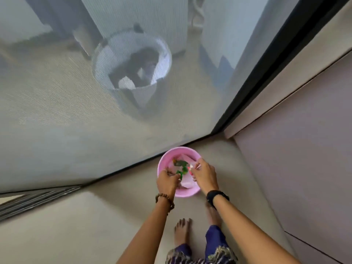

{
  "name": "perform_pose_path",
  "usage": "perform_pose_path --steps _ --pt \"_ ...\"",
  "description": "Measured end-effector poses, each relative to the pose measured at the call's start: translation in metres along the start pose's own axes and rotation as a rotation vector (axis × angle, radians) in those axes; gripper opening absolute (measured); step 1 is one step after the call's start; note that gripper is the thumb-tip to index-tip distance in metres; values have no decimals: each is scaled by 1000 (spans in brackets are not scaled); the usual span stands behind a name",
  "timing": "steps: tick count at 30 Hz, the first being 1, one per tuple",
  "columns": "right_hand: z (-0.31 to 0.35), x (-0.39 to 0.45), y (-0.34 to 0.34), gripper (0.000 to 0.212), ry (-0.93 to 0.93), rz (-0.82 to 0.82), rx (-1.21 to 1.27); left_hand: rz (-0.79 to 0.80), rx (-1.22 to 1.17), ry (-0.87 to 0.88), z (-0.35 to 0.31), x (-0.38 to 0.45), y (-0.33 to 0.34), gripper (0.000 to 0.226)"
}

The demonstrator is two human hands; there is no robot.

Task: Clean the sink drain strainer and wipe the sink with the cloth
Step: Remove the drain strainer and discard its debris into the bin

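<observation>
Two hands reach into a round pink bin (162, 164) standing on the beige floor (114, 216) beside a mesh screen door (76, 111). Left hand (166, 182) pinches a small metallic thing near green scraps (180, 171); it is too small to tell whether this is the strainer. Right hand (204, 174) curls its fingers round a small pink-and-white thing (191, 167). White liner (185, 182) shows inside.
</observation>
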State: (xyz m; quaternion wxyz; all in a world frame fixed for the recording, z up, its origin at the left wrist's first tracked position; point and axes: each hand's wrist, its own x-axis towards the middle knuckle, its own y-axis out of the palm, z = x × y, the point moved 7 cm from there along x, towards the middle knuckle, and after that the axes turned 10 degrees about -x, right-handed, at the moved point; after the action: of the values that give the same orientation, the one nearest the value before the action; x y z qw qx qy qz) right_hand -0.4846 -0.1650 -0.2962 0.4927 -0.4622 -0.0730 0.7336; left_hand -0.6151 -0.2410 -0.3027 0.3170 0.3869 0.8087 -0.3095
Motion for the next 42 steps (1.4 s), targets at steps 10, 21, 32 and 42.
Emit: perform_pose_path --steps 10,21,32,42 --pt "-10 -8 -3 11 189 54 327 46 -264 -190 -6 -20 6 15" --pt "111 -215 -307 23 -88 -179 830 748 -491 -149 -235 -304 106 37" --pt "-18 -302 -542 24 -31 -708 1033 1164 -75 -63 -254 -508 338 41" --pt "-239 -210 -645 7 333 -783 745 883 711 591 -226 -458 562 19"
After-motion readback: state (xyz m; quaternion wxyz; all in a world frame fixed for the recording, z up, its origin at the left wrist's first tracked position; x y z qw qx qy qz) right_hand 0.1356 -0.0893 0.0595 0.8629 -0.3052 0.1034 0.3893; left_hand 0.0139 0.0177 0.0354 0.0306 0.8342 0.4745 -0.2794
